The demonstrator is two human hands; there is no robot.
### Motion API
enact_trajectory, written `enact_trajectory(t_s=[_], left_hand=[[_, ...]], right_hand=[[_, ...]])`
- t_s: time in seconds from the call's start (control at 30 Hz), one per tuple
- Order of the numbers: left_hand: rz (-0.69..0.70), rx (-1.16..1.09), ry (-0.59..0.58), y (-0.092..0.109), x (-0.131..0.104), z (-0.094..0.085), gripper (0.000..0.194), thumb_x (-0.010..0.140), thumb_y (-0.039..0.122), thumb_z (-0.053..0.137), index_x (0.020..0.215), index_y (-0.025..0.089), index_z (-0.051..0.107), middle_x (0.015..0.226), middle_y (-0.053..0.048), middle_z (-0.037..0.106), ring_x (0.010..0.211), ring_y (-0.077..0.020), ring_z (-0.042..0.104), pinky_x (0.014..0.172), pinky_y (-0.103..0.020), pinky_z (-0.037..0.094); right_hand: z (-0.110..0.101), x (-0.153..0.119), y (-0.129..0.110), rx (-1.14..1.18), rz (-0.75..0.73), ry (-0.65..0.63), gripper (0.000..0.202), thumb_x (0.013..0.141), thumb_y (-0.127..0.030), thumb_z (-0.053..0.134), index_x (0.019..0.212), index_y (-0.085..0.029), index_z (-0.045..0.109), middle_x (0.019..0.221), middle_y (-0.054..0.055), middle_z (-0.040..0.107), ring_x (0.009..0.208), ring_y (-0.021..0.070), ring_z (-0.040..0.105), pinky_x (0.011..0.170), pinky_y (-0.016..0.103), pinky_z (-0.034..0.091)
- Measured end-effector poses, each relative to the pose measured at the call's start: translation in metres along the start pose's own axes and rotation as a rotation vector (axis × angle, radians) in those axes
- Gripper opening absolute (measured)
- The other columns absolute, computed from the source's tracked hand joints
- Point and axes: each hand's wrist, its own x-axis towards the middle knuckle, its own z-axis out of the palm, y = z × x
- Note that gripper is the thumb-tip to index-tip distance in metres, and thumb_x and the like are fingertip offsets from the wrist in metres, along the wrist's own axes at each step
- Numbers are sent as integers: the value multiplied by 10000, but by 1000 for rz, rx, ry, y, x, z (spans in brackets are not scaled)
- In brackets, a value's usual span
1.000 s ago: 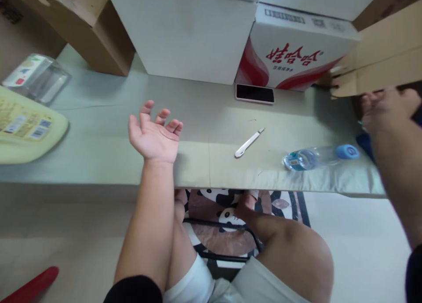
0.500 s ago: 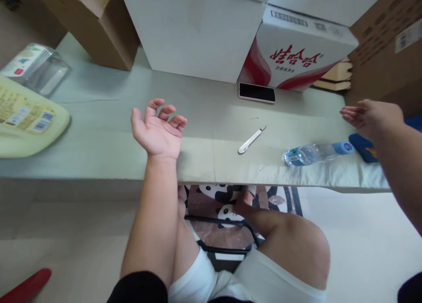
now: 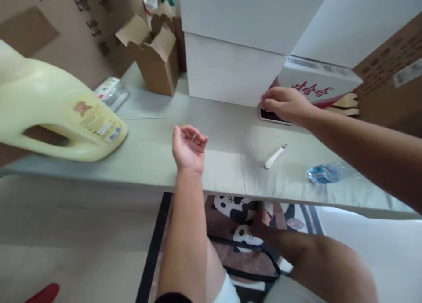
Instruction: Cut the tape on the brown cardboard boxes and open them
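My left hand (image 3: pixel 190 150) is raised above the cloth-covered table, palm up, with loosely curled fingers and nothing in it. Over the phone (image 3: pixel 274 117), which lies by the boxes, my right hand (image 3: pixel 286 104) has its fingers bent and drawn together. Whatever may be between them is hidden. A small white-handled knife (image 3: pixel 275 157) with a short blade lies on the table between my two arms. The clear plastic bottle (image 3: pixel 325 174) with a blue label lies on its side near the front edge, partly covered by my right forearm.
To the left stands a big pale-yellow jug (image 3: pixel 95 118), with a clear plastic container (image 3: pixel 115 94) behind it. An open cardboard box (image 3: pixel 156 65), white boxes (image 3: pixel 227 70) and a red-and-white carton (image 3: pixel 316 81) line the back. A panda-patterned mat (image 3: pixel 217 228) lies below.
My right hand has swung left from beyond the bottle to above the phone. My left hand stays palm up with fingers a little more curled. The view has shifted left.
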Motion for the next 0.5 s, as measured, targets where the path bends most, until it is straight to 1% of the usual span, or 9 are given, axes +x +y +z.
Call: enact_trajectory(t_s=[0.07, 0.13, 0.17, 0.2, 0.23, 0.3, 0.37, 0.4, 0.5], left_hand=[[-4, -17, -5, 5, 2, -5, 434, 984, 445, 540, 644, 183, 603, 572, 26, 579, 453, -86, 582, 524, -224, 546], [-5, -14, -30, 10, 4, -10, 364, 963, 393, 606, 673, 177, 639, 603, 27, 618, 470, -82, 608, 541, -216, 560], [-7, -9, -45, 12, 5, -12, 310, 948, 355, 638, 696, 176, 659, 629, 26, 643, 478, -81, 620, 548, -213, 565], [-12, -4, -56, 14, 6, -14, 257, 936, 314, 659, 720, 176, 676, 655, 26, 666, 486, -80, 631, 553, -209, 567], [-18, 0, -63, 17, 7, -16, 212, 929, 274, 668, 740, 178, 688, 678, 25, 685, 492, -78, 639, 558, -205, 567], [-35, 6, -59, 21, 8, -19, 170, 929, 216, 655, 768, 181, 695, 709, 26, 706, 504, -72, 648, 574, -199, 564], [-52, 34, -52, 25, 9, -20, 154, 932, 207, 644, 786, 184, 686, 730, 29, 708, 522, -68, 653, 604, -203, 562], [-60, 57, -52, 27, 8, -21, 144, 931, 216, 645, 794, 185, 678, 741, 28, 705, 531, -69, 655, 623, -211, 561], [-70, 139, -72, 31, 6, -20, 136, 931, 244, 626, 811, 183, 650, 757, 18, 683, 564, -83, 655, 681, -246, 552]], right_hand=[[40, 28, -40, -25, -106, -85, 158, 834, -156, 645, 962, -174, 736, 1015, 111, 757, 1014, 256, 710, 1004, 437, 535], [80, 58, -82, -82, -299, -165, 260, 862, -151, 591, 1074, -196, 735, 1181, 98, 722, 1056, 246, 701, 1045, 421, 528], [99, 73, -103, -80, -366, -175, 290, 874, -145, 566, 1106, -206, 728, 1253, 93, 690, 1061, 235, 700, 1059, 409, 528], [117, 88, -122, -68, -408, -166, 314, 879, -127, 544, 1124, -212, 722, 1318, 86, 653, 1110, 229, 687, 1083, 393, 520], [134, 103, -141, -55, -433, -146, 350, 870, -87, 528, 1138, -210, 716, 1392, 76, 600, 1217, 228, 644, 1127, 373, 494], [162, 130, -171, -21, -427, -103, 454, 830, -4, 515, 1195, -207, 691, 1568, 38, 421, 1407, 228, 507, 1208, 362, 425], [182, 153, -193, -4, -395, -116, 503, 814, 18, 530, 1244, -204, 666, 1651, -3, 277, 1452, 231, 458, 1240, 368, 389], [188, 161, -200, -8, -383, -136, 487, 822, 5, 546, 1254, -190, 656, 1652, -3, 281, 1432, 229, 480, 1240, 364, 389], [194, 170, -205, -40, -394, -156, 372, 839, -23, 594, 1175, -165, 668, 1535, 10, 488, 1385, 209, 523, 1241, 311, 375]])
